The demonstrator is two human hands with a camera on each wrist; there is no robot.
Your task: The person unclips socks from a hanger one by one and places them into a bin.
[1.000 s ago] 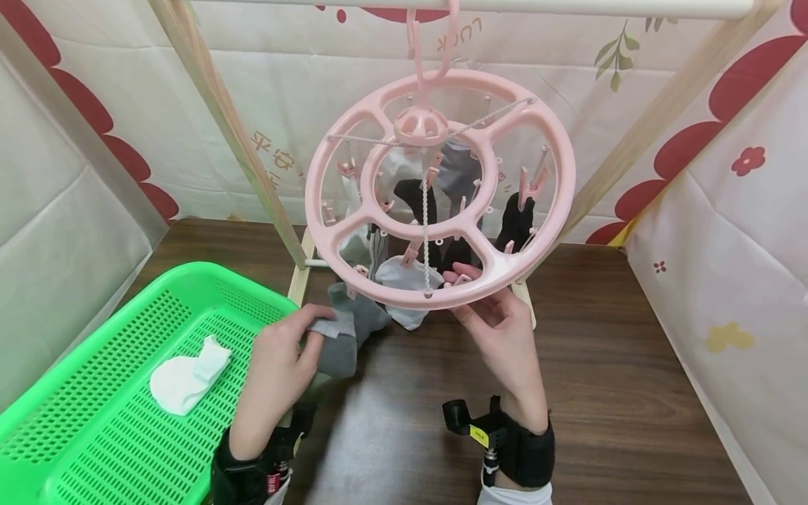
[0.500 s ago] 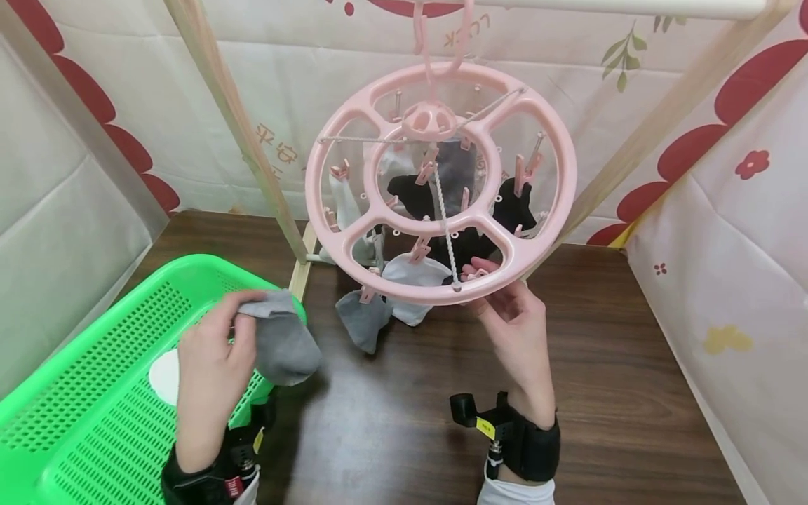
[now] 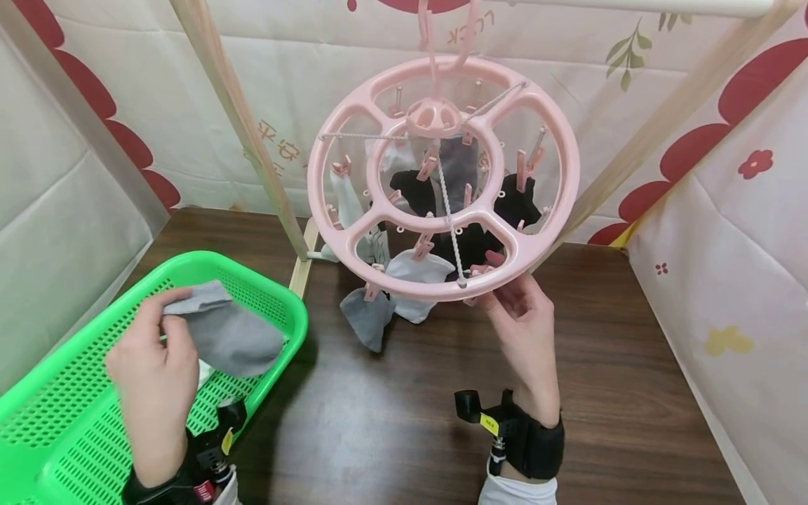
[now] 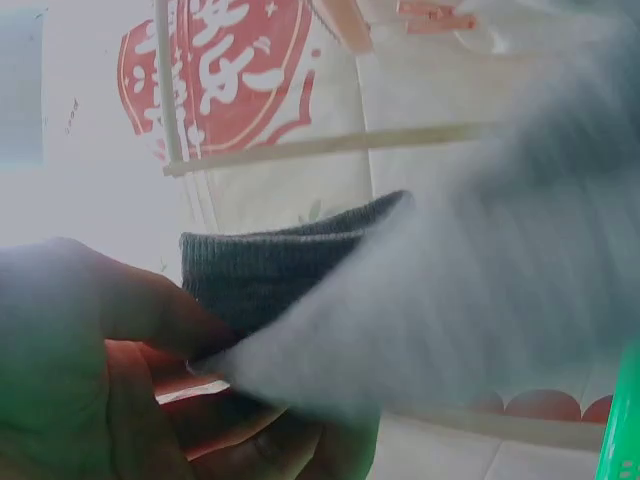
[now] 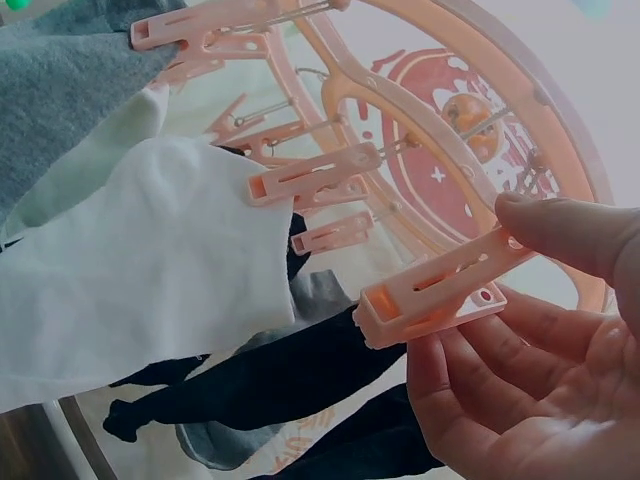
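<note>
In the head view, the left hand (image 3: 154,375) pinches a loose grey sock (image 3: 236,340) by its cuff and holds it above the green plastic basket (image 3: 95,452), where a scrap of something white (image 3: 205,372) shows, mostly hidden behind that hand. The right hand (image 3: 527,330) is at the near rim of a pink round drying hanger (image 3: 520,247), which hangs over the brown worktop (image 3: 391,428). From this hanger a second grey sock (image 3: 367,320) dangles just beside a pale sock (image 3: 418,278), with black socks (image 3: 473,247) deeper in. In the left wrist view, the gripped sock fills much of the right side (most of it blurred, though the ribbed cuff is sharper), its corner caught between thumb and fingers, with a strip of green basket at the right edge. In the right wrist view, the right hand grips a pink clip (image 5: 440,290), thumb on top and fingers underneath; the pale sock hangs from a neighbouring clip (image 5: 315,178), near the clipped grey sock
</note>
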